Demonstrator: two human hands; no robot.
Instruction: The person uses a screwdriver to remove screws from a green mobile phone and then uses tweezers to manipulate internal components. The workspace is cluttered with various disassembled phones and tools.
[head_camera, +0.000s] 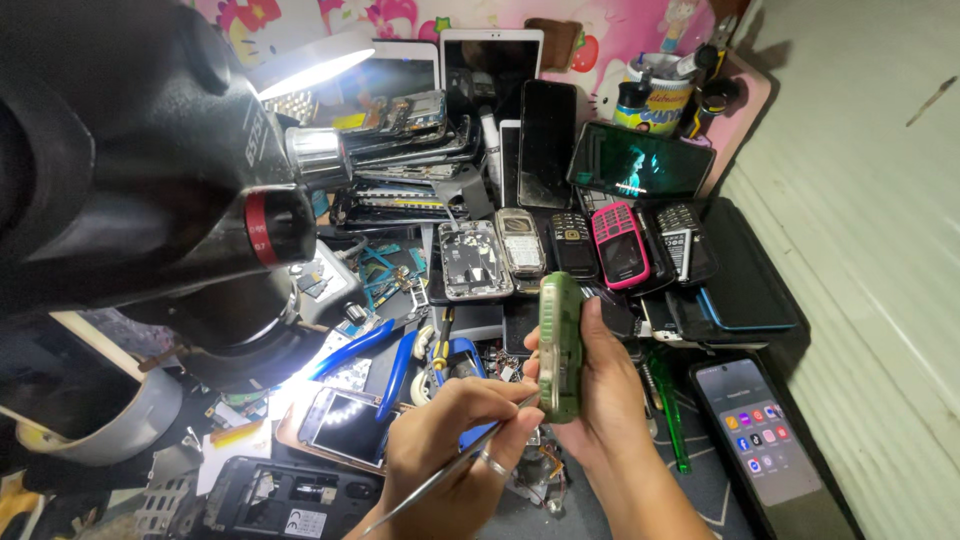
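Microscope (150, 170) – foreground | right hand (590, 385) grips green phone (560, 345) | left hand (450, 440) pinches metal tool (440, 480) | cup (655, 100) – holds pens

Both forearms rise from the bottom edge, wrists close together. The right hand (590, 385) stands upright, fingers wrapped in a grip, thumb toward the viewer. The left hand (455, 445) (a ring on one finger) curls in a pen-style pinch, fingertips touching the right hand's thumb side.
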